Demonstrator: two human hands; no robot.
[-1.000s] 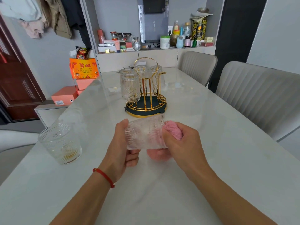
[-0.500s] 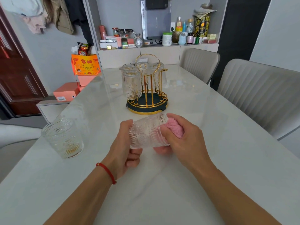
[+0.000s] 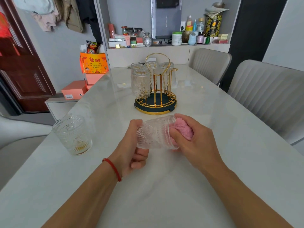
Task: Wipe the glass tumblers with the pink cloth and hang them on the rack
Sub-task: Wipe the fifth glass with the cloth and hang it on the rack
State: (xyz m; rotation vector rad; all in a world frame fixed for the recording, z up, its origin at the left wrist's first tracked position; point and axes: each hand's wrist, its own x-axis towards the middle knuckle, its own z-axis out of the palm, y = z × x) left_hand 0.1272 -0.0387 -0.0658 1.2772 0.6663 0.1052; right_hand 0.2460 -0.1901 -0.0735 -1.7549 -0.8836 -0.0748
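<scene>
Only the head view to go on. The left hand [image 3: 131, 150] has its fingers curled round the base end of a glass tumbler [image 3: 156, 133] held sideways above the middle of the tabletop [image 3: 213, 162], while the right hand [image 3: 195, 142] grips the pink cloth [image 3: 182, 130] stuffed into the tumbler's mouth.

Biggest worry I'd say: that ribbed glass looks slick, and the left hand only has the base, so a hard twist of the cloth could pop it loose onto a stone-looking top. Probably chips or worse.

Another tumbler [image 3: 74, 134] stands close to the left edge, and an elbow swing could knock it off.

The rack [image 3: 156, 89] sits toward the far end with tumblers hanging on it; I count about four, and hooking another beside them could clink glass on glass.

The top is pale, glossy and marbled. Grey chairs [image 3: 263, 96] run along the right edge, with a cluttered shelf [image 3: 164, 41] behind.
</scene>
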